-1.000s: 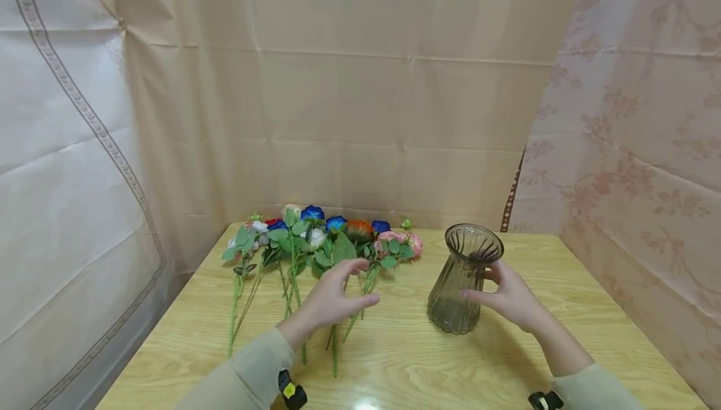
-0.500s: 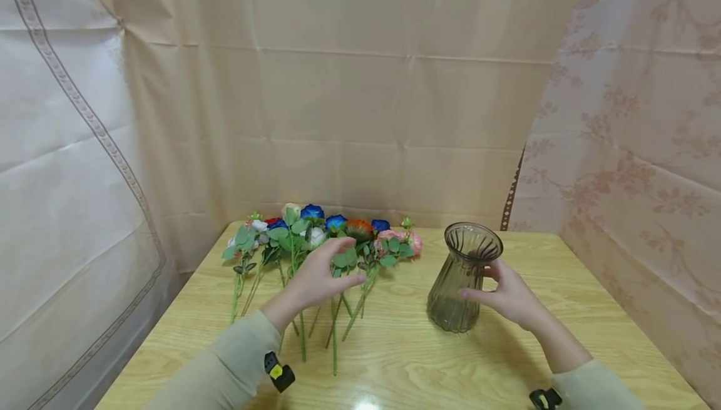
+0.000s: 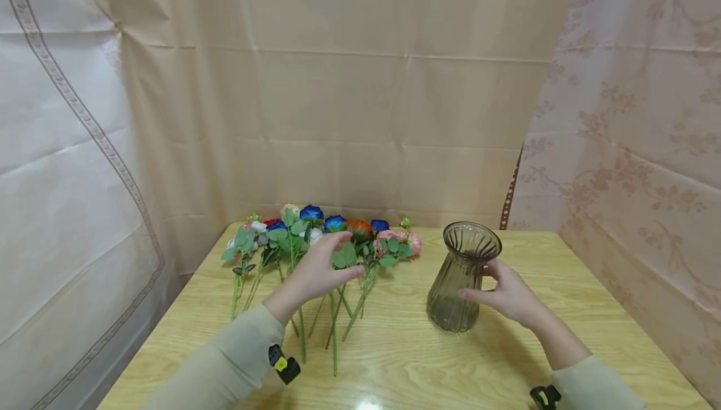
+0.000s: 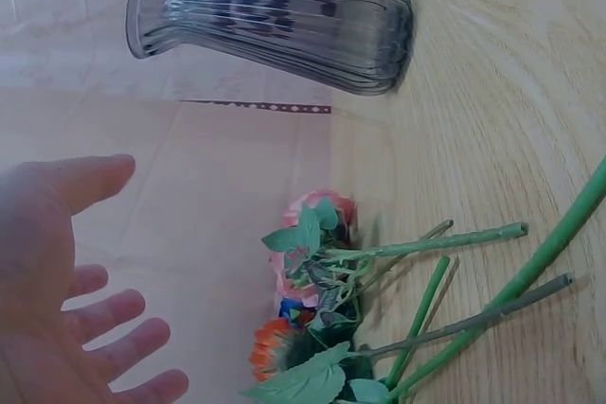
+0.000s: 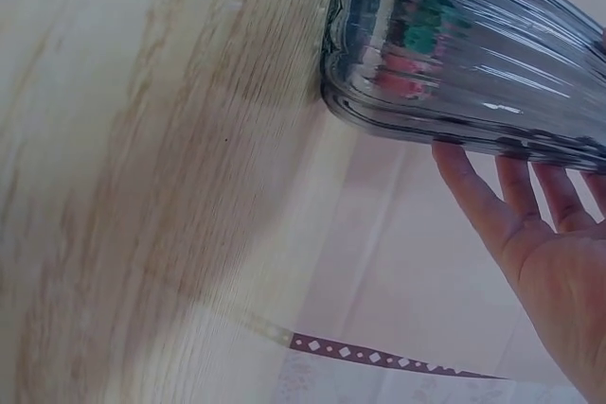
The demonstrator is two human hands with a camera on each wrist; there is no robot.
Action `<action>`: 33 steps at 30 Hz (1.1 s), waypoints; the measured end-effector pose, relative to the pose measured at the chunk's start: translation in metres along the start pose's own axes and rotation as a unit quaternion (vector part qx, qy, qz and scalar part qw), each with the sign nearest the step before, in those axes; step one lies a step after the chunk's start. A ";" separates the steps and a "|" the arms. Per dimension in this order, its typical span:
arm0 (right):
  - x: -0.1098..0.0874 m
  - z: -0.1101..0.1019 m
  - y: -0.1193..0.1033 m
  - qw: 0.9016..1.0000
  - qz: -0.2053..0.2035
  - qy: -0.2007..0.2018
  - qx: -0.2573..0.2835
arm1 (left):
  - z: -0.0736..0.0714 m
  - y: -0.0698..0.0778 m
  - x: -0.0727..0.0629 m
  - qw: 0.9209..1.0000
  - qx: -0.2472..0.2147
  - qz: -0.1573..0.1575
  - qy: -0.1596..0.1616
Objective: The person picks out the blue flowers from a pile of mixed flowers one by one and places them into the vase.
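A smoky grey ribbed glass vase point(image 3: 455, 294) stands upright on the right part of the table. My right hand point(image 3: 512, 297) holds its side, the thumb in front and the fingers partly hidden behind; in the right wrist view, fingertips point(image 5: 453, 156) touch the glass point(image 5: 492, 73). My left hand point(image 3: 315, 272) hovers over the artificial flowers with fingers spread and slightly bent, nothing in it. Among these are an orange flower point(image 3: 358, 228), blue roses point(image 3: 311, 212) and pink blooms point(image 3: 415, 243). In the left wrist view, the left hand point(image 4: 57, 272) is apart from the stems point(image 4: 464, 319).
Green stems point(image 3: 335, 341) point toward the front edge of the wooden table point(image 3: 428, 372). A beige cloth point(image 3: 349, 97) hangs behind it, with a patterned cloth point(image 3: 636, 166) at the right and a white one point(image 3: 62, 166) at the left.
My left hand has moved a little left and away from the vase, still over the flowers. The right hand and the vase have stayed in place.
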State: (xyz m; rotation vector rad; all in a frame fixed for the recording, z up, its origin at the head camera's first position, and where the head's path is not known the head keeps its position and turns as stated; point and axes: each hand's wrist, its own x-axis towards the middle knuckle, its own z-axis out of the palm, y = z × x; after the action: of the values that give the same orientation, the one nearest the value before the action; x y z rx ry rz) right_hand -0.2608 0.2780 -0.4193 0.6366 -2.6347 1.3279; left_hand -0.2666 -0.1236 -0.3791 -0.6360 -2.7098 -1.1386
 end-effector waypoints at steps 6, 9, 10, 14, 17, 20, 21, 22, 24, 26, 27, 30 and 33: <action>-0.001 -0.001 0.000 1.000 0.004 -0.001 -0.006 | 0.008 -0.004 0.004 1.000 0.021 -0.017 0.001; -0.001 -0.001 -0.001 1.000 0.005 -0.002 -0.005 | 0.011 -0.004 0.004 0.999 0.024 -0.021 0.000; -0.001 -0.001 -0.001 1.000 0.006 -0.002 -0.005 | 0.012 -0.004 0.004 0.999 0.025 -0.025 -0.002; -0.001 -0.001 -0.001 1.000 0.008 -0.002 -0.006 | 0.017 -0.008 0.004 0.999 0.022 -0.031 -0.013; -0.001 -0.001 -0.001 1.000 0.010 -0.001 -0.009 | 0.023 -0.011 0.003 0.999 0.020 -0.032 -0.021; -0.001 -0.001 -0.001 1.000 0.010 -0.001 -0.009 | 0.028 -0.014 0.002 0.999 0.020 -0.036 -0.032; -0.001 -0.001 -0.001 1.000 0.010 -0.001 -0.008 | 0.030 -0.015 0.002 0.998 0.018 -0.038 -0.036; -0.001 -0.001 0.000 1.000 0.010 -0.001 -0.007 | 0.032 -0.016 0.002 0.998 0.016 -0.041 -0.040; -0.001 0.000 0.000 1.000 0.008 0.000 -0.005 | 0.035 -0.018 0.001 0.998 0.013 -0.043 -0.048; -0.001 0.000 0.000 1.000 0.008 0.000 -0.003 | 0.038 -0.020 0.001 0.997 0.015 -0.045 -0.056; -0.001 0.000 0.000 1.000 0.008 -0.001 -0.003 | 0.040 -0.021 0.001 0.997 0.015 -0.048 -0.061; -0.001 -0.001 0.000 1.000 0.010 -0.003 -0.004 | 0.043 -0.023 0.001 0.996 0.015 -0.060 -0.071; -0.001 -0.002 0.000 1.000 0.013 -0.004 -0.006 | 0.047 -0.024 0.001 0.993 0.014 -0.085 -0.086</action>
State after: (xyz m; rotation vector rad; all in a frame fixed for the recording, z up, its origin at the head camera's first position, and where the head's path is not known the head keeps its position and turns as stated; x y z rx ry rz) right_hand -0.2603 0.2794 -0.4185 0.6087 -2.6650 1.3190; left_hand -0.2760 -0.1054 -0.4274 -0.5298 -2.9698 -1.1284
